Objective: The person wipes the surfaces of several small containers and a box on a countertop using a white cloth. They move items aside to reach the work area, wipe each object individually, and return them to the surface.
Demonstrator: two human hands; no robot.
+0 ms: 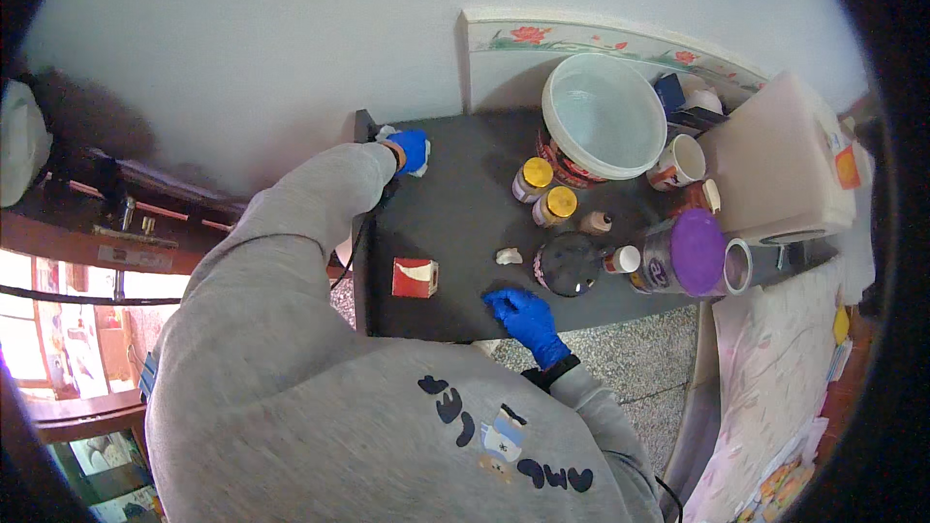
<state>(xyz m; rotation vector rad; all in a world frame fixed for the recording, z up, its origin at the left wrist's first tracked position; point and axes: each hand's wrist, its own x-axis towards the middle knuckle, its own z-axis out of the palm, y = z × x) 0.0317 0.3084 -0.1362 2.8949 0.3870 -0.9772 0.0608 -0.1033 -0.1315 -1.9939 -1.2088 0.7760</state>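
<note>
My left hand [413, 150], in a blue glove, presses a crumpled white cloth or tissue [383, 133] onto the far left corner of a dark tabletop [450, 196]. My right hand [524, 321], gloved in blue too, rests at the table's near edge with its fingers bent. Nothing shows in it, though its palm is hidden. A small white crumpled piece [509, 256] lies just beyond its fingers. Near the left edge sits a small red and white box [415, 277]. To the right of the white piece stands a dark round container [567, 266].
A large white bucket [604, 116] stands at the back, with two yellow-lidded jars [546, 192] before it. On the right are a paper cup [677, 162], a purple-lidded tub [697, 252] and a big pale container [777, 160]. A black cable [352, 258] hangs by the left edge.
</note>
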